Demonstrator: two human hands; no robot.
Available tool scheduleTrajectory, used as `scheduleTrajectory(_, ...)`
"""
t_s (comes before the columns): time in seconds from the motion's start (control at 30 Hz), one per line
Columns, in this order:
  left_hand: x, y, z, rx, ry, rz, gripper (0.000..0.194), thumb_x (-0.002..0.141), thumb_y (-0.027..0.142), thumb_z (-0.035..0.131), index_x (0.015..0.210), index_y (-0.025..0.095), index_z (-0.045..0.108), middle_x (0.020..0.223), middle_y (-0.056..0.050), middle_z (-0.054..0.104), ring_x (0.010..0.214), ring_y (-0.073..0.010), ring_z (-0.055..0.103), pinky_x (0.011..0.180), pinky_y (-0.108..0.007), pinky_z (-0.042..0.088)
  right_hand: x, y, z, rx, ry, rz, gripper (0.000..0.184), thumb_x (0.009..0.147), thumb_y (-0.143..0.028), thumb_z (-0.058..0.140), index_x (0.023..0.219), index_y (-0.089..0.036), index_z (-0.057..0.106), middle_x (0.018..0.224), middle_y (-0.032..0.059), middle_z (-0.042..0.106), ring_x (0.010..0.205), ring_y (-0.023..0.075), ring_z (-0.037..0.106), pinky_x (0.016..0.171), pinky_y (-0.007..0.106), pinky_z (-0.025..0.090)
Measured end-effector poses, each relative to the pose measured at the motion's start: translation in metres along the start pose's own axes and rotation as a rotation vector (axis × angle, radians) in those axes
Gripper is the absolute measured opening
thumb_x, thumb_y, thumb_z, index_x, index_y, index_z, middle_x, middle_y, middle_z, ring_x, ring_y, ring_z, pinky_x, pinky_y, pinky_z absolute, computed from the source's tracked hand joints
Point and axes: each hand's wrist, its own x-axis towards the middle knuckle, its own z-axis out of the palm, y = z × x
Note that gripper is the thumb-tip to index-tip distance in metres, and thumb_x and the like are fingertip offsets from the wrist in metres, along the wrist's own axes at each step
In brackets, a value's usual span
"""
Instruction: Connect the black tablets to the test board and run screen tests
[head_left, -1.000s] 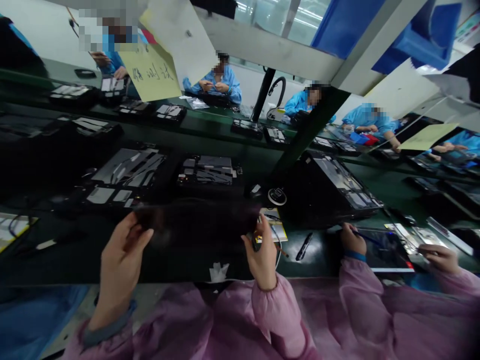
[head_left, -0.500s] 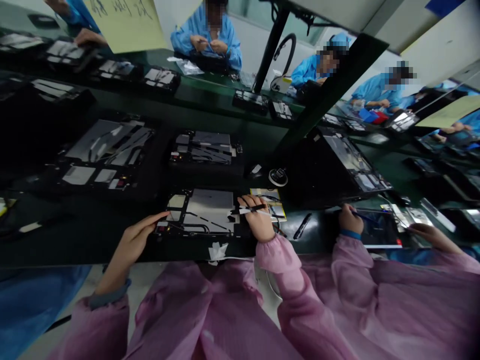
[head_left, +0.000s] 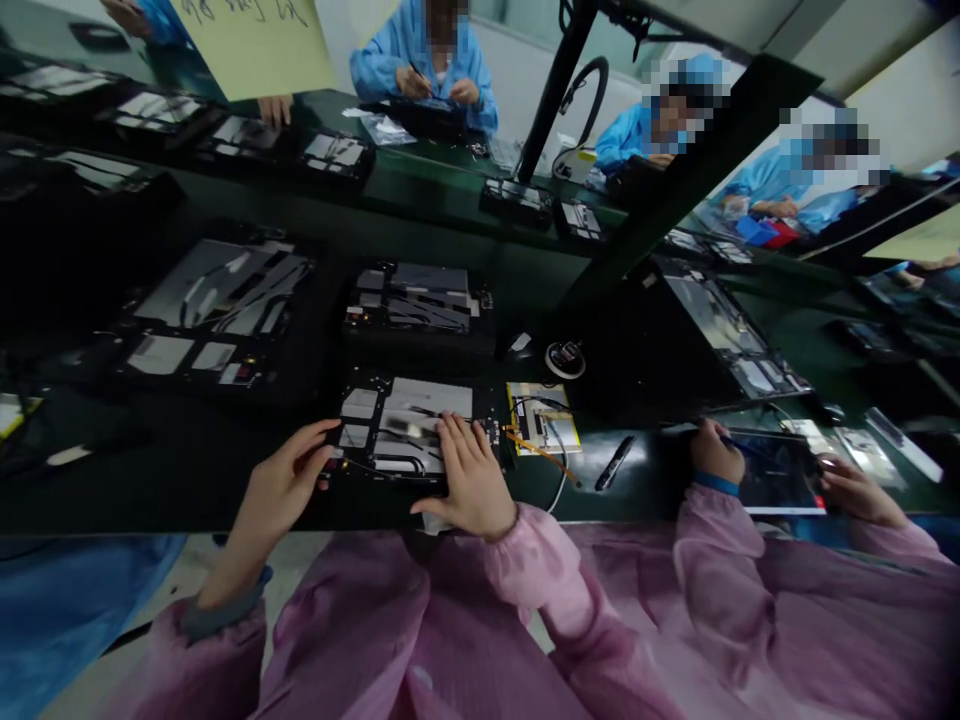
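Observation:
An opened tablet [head_left: 420, 398] lies in front of me on the bench, its silver battery plate, black board edges and dark flat cables facing up. My right hand [head_left: 474, 475] is spread flat over its right half, fingertips on the silver plate and cables, thumb out to the left. That hand hides part of the lower right of the tablet. At the tablet's left edge rests my left hand [head_left: 289, 480], fingers stretched towards the corner and thumb apart below them. A white scrap [head_left: 433, 522] shows partly below my right hand at the bench edge.
Beyond stand another opened tablet [head_left: 427, 300] on a black block and a larger one [head_left: 225, 290] at left. To the right lie a yellow-edged battery [head_left: 544, 415], a black pen [head_left: 615, 463] and a white round coil [head_left: 564, 358]. A co-worker's hands hold a dark-screened tablet [head_left: 780, 465].
My right hand has moved left from the tablet's right end onto its middle, and the black-and-white strips at it are no longer visible. My left thumb has spread away from the fingers.

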Motion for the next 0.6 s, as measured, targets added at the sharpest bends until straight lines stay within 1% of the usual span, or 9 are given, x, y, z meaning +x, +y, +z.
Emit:
scheduleTrajectory(0.07, -0.002, 0.001, 0.004, 0.094, 0.052, 0.033, 0.052, 0.085, 0.048, 0.05, 0.132, 0.027, 0.055, 0.112, -0.009, 0.069, 0.1, -0.0266, 0.068, 0.077, -0.037, 0.058, 0.007, -0.007, 0.01, -0.016, 0.019, -0.008, 0.101, 0.078, -0.068, 0.058, 0.148, -0.001, 0.029, 0.155, 0.022, 0.027, 0.146, 0.0337, 0.02, 0.119, 0.052, 0.015)
scheduleTrajectory(0.13, -0.006, 0.0, 0.007, 0.182, 0.113, 0.111, 0.051, 0.087, 0.046, 0.048, 0.135, 0.027, 0.053, 0.111, -0.008, 0.07, 0.103, -0.0273, 0.067, 0.088, -0.042, 0.055, 0.011, -0.011, 0.015, -0.026, 0.028, -0.005, 0.102, 0.076, -0.065, 0.064, 0.148, -0.002, 0.029, 0.155, 0.0223, 0.026, 0.146, 0.034, 0.02, 0.119, 0.052, 0.017)
scheduleTrajectory(0.2, -0.008, -0.003, 0.01, 0.213, 0.187, 0.177, 0.05, 0.087, 0.046, 0.048, 0.133, 0.026, 0.054, 0.121, -0.01, 0.066, 0.108, -0.0284, 0.064, 0.095, -0.044, 0.051, 0.012, -0.011, 0.017, -0.029, 0.028, -0.007, 0.103, 0.074, -0.061, 0.068, 0.148, -0.001, 0.029, 0.155, 0.0231, 0.027, 0.146, 0.0338, 0.021, 0.118, 0.052, 0.019)
scheduleTrajectory(0.23, -0.009, -0.004, 0.01, 0.184, 0.209, 0.176, 0.051, 0.087, 0.046, 0.049, 0.132, 0.025, 0.054, 0.126, -0.011, 0.063, 0.11, -0.0287, 0.063, 0.097, -0.045, 0.05, 0.012, -0.011, 0.018, -0.029, 0.028, -0.009, 0.102, 0.074, -0.06, 0.069, 0.147, -0.001, 0.03, 0.154, 0.0232, 0.027, 0.145, 0.0336, 0.021, 0.118, 0.052, 0.02)
scheduleTrajectory(0.3, -0.008, -0.004, 0.008, 0.02, 0.179, 0.096, 0.053, 0.085, 0.047, 0.052, 0.132, 0.023, 0.053, 0.135, -0.012, 0.057, 0.117, -0.0284, 0.06, 0.101, -0.043, 0.048, 0.012, -0.011, 0.018, -0.033, 0.029, -0.003, 0.097, 0.077, -0.058, 0.067, 0.147, -0.002, 0.03, 0.155, 0.0222, 0.028, 0.146, 0.0329, 0.021, 0.118, 0.051, 0.02)
scheduleTrajectory(0.37, -0.005, -0.001, 0.004, -0.205, 0.089, -0.047, 0.057, 0.083, 0.046, 0.056, 0.135, 0.023, 0.05, 0.137, -0.011, 0.056, 0.124, -0.0272, 0.055, 0.103, -0.041, 0.046, 0.012, -0.011, 0.017, -0.039, 0.035, 0.004, 0.092, 0.081, -0.056, 0.063, 0.148, -0.003, 0.03, 0.155, 0.0209, 0.028, 0.146, 0.0323, 0.021, 0.119, 0.051, 0.019)
scheduleTrajectory(0.43, -0.002, 0.008, 0.0, -0.381, 0.028, -0.206, 0.061, 0.081, 0.045, 0.06, 0.137, 0.025, 0.048, 0.135, -0.01, 0.059, 0.125, -0.0272, 0.054, 0.102, -0.04, 0.047, 0.012, -0.01, 0.016, -0.039, 0.044, -0.009, 0.089, 0.083, -0.056, 0.06, 0.148, -0.004, 0.029, 0.155, 0.0201, 0.028, 0.146, 0.0321, 0.021, 0.119, 0.051, 0.018)
scheduleTrajectory(0.53, -0.003, 0.028, 0.003, -0.459, -0.067, -0.398, 0.063, 0.077, 0.045, 0.067, 0.135, 0.026, 0.051, 0.131, -0.009, 0.062, 0.119, -0.0292, 0.059, 0.094, -0.04, 0.053, 0.008, -0.004, 0.011, -0.025, 0.035, -0.081, 0.09, 0.082, -0.058, 0.059, 0.148, -0.004, 0.029, 0.155, 0.0199, 0.028, 0.146, 0.0318, 0.02, 0.12, 0.049, 0.018)
scheduleTrajectory(0.6, -0.01, 0.042, 0.01, -0.445, -0.126, -0.425, 0.063, 0.074, 0.045, 0.07, 0.132, 0.026, 0.053, 0.131, -0.007, 0.062, 0.118, -0.0295, 0.06, 0.095, -0.04, 0.052, 0.002, 0.0, 0.007, -0.034, 0.011, -0.136, 0.089, 0.082, -0.053, 0.062, 0.148, -0.004, 0.03, 0.155, 0.0204, 0.028, 0.145, 0.0321, 0.022, 0.12, 0.048, 0.019)
